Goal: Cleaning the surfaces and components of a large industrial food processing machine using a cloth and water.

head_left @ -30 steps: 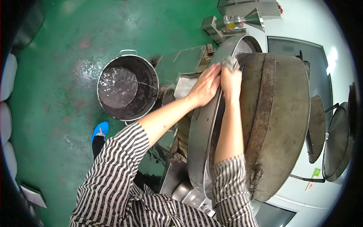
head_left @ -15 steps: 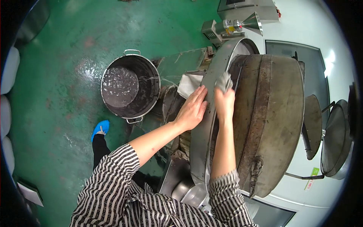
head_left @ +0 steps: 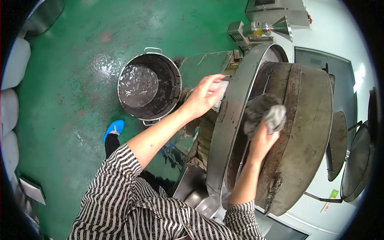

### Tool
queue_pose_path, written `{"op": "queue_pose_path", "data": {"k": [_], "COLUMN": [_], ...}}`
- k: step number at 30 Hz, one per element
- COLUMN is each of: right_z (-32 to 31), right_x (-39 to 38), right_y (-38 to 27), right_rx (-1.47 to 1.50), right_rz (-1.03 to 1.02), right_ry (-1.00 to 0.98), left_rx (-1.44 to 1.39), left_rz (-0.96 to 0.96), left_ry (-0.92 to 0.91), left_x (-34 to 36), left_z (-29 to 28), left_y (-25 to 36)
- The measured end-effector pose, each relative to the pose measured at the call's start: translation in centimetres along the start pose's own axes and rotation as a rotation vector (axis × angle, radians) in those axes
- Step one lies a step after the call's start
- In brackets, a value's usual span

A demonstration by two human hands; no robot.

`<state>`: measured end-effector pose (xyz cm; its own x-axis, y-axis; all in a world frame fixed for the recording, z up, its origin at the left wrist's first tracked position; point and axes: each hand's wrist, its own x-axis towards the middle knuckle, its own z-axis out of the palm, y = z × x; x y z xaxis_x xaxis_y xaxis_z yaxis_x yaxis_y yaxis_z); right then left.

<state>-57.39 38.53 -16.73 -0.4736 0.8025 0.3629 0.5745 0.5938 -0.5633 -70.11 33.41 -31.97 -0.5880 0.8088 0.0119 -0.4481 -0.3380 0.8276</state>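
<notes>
A crumpled grey cloth (head_left: 275, 119) is gripped in my right hand (head_left: 264, 140). The cloth hangs over the gap between the metal pan's rim and a large round stone-like drum (head_left: 306, 136) with a dark band around it. Part of the cloth is smeared by motion. My left hand (head_left: 204, 98) is raised beside the outer wall of the round metal pan (head_left: 236, 96), fingers stretched and apart, holding nothing. Behind those fingers a pale, light-coloured piece (head_left: 218, 96) at the pan's side is partly hidden.
A deep two-handled metal pot (head_left: 179, 74) with dark, wet contents stands on the green floor (head_left: 86, 100) to the left. A small machine with a metal funnel (head_left: 283, 29) is at the far right. Metal bowls (head_left: 208, 205) sit below the pan, near my body.
My left hand has lifted off the pan's rim. My right hand has moved nearer and rightward with the cloth, which now hangs looser. The whole view has shifted slightly.
</notes>
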Motion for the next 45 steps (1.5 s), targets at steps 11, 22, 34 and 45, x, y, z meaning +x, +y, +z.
{"op": "queue_pose_path", "data": {"k": [11,22,34,45], "right_z": [4.9,6.5,6.1,6.3], "right_x": [5.9,2.1,2.1,2.4], "right_y": [-2.9,2.2,2.1,2.0], "right_rx": [-0.368,-0.216,-0.071,-0.017], "right_rz": [-0.263,0.028,0.122,0.129], "right_ry": [-0.441,-0.295,-0.319,-0.323], "left_rx": [-0.395,0.490,0.615,0.698], "left_rz": [-0.120,0.001,0.010,0.137], "left_ry": [-0.010,0.265,0.210,0.075], "left_x": [4.8,5.6,4.1,1.4], "left_z": [0.8,5.9,6.3,5.5], "left_y": [2.3,-5.0,-4.2,-2.4]}}
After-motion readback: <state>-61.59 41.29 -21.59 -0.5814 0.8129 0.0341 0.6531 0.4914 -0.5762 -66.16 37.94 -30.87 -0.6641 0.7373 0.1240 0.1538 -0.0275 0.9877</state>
